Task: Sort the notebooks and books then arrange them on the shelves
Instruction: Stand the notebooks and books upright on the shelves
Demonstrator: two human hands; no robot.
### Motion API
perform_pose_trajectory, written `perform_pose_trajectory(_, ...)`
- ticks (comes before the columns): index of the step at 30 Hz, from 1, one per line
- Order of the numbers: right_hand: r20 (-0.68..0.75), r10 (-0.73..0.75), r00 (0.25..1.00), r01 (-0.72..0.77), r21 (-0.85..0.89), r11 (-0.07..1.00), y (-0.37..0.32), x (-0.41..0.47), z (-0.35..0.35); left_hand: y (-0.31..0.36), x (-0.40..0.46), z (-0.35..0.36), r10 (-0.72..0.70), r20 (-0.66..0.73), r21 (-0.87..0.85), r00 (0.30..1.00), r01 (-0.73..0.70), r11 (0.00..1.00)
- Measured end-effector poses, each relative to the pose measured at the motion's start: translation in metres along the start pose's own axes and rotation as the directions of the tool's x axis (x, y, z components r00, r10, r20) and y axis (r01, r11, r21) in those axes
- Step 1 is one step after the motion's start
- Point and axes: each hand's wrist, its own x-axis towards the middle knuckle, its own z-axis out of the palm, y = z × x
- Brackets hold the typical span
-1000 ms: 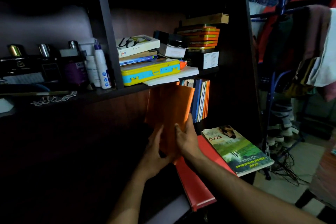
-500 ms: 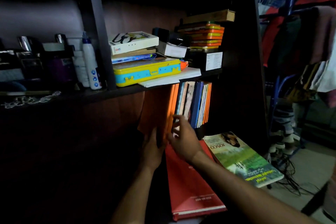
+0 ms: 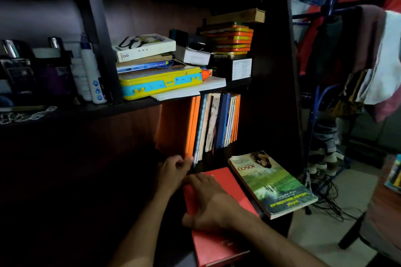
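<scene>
A dim, dark wooden bookcase (image 3: pixel 288 84) is seen from above, with two bare hands reaching into its lower compartment. A row of upright books (image 3: pixel 219 123) stands there, pressed against the right part of the compartment. At the row's left end an orange notebook (image 3: pixel 176 128) stands upright, its lower corner met by the left hand (image 3: pixel 173 171), whose fingertips are curled against the bottom edge – whether it is pinched or only touched cannot be told. To the left of the notebook the compartment lies in deep shadow and looks open.

The right hand (image 3: pixel 211 204) is laid flat, fingers spread, on a red book (image 3: pixel 219 219) that lies on the shelf floor and juts out past the front edge toward the camera. Nothing is clamped by this hand. Just beside it, to the right, a green paperback (image 3: pixel 273 186) lies flat and at an angle, its near corner overhanging the shelf edge.

On the shelf above – directly over the upright row – a yellow case (image 3: pixel 160 83) sits on loose white papers (image 3: pixel 191 90), with a white box (image 3: pixel 144 46) stacked on top and a pile of orange tins (image 3: pixel 231 39) to the right. Bottles (image 3: pixel 91 73) stand in the compartment to the left. Clothes (image 3: pixel 373 54) hang on a rack at the right, with bare floor below.
</scene>
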Motion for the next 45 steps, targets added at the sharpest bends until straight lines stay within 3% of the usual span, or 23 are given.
perform_pose_trajectory(3, -0.153, 0.026, 0.988, 0.036, 0.389, 0.921, -0.004, -0.003, -0.019, 0.008, -0.002, -0.003, -0.062, 0.175, -0.241, 0.983, 0.103, 0.965)
perform_pose_trajectory(5, -0.229, 0.067, 0.971, 0.049, 0.466, 0.884, -0.004, -0.004, -0.028, 0.008, -0.002, -0.007, -0.041, 0.255, -0.220, 0.966, 0.099, 0.971)
perform_pose_trajectory(8, -0.229, 0.172, 0.958, -0.063, 0.418, 0.906, 0.003, -0.015, -0.028, -0.003, -0.002, -0.009, 0.034, 0.395, -0.094, 0.918, 0.003, 0.996)
perform_pose_trajectory(10, -0.254, 0.302, 0.919, -0.246, 0.228, 0.942, 0.014, -0.029, -0.029, -0.009, -0.004, -0.008, 0.079, 0.411, -0.065, 0.908, -0.057, 0.996)
perform_pose_trajectory(12, -0.243, 0.377, 0.894, -0.382, 0.028, 0.924, 0.023, -0.048, -0.032, -0.006, -0.006, -0.008, 0.120, 0.395, -0.200, 0.911, -0.042, 0.979)
perform_pose_trajectory(15, -0.144, 0.385, 0.911, -0.387, 0.019, 0.922, 0.025, -0.066, -0.033, 0.002, -0.010, -0.004, 0.137, 0.336, -0.412, 0.932, 0.015, 0.911)
perform_pose_trajectory(17, -0.089, 0.462, 0.883, -0.435, 0.216, 0.874, 0.024, -0.066, -0.035, 0.005, -0.012, -0.004, 0.103, 0.282, -0.487, 0.954, 0.050, 0.872)
perform_pose_trajectory(19, -0.029, 0.566, 0.824, -0.491, 0.462, 0.739, 0.026, -0.058, -0.044, 0.010, -0.014, -0.005, 0.090, 0.215, -0.563, 0.972, 0.049, 0.825)
perform_pose_trajectory(23, 0.063, 0.538, 0.841, -0.321, 0.858, 0.401, 0.021, -0.051, -0.056, 0.027, -0.014, -0.002, 0.037, 0.016, -0.656, 0.999, -0.017, 0.755)
perform_pose_trajectory(25, -0.048, 0.527, 0.848, -0.179, 0.911, 0.372, 0.018, -0.047, -0.059, 0.024, -0.010, 0.000, 0.033, -0.158, -0.605, 0.987, -0.123, 0.786)
perform_pose_trajectory(27, -0.263, 0.582, 0.769, -0.067, 0.873, 0.484, 0.025, -0.038, -0.063, 0.013, -0.006, -0.001, 0.041, -0.283, -0.467, 0.958, -0.175, 0.867)
perform_pose_trajectory(30, -0.546, 0.626, 0.556, -0.063, 0.724, 0.687, 0.042, -0.027, -0.072, 0.000, -0.002, 0.003, 0.027, -0.287, -0.309, 0.958, -0.119, 0.944)
perform_pose_trajectory(32, -0.612, 0.621, 0.490, -0.060, 0.687, 0.724, 0.051, -0.021, -0.072, 0.001, -0.002, 0.008, 0.072, -0.239, -0.261, 0.968, -0.136, 0.956)
perform_pose_trajectory(36, -0.599, 0.589, 0.543, -0.110, 0.644, 0.757, 0.070, -0.010, -0.055, 0.006, -0.004, 0.015, 0.177, -0.137, -0.231, 0.975, -0.205, 0.951)
perform_pose_trajectory(39, -0.547, 0.543, 0.637, -0.140, 0.610, 0.780, 0.078, -0.003, -0.045, 0.006, -0.004, 0.014, 0.217, -0.204, -0.104, 0.955, -0.242, 0.965)
perform_pose_trajectory(42, -0.506, 0.524, 0.686, -0.111, 0.638, 0.762, 0.089, 0.005, -0.040, 0.014, -0.005, 0.017, 0.313, -0.335, 0.213, 0.889, -0.252, 0.944)
perform_pose_trajectory(45, -0.490, 0.556, 0.671, -0.063, 0.709, 0.702, 0.095, 0.006, -0.040, 0.030, 0.005, 0.025, 0.558, -0.328, 0.552, 0.762, -0.325, 0.768)
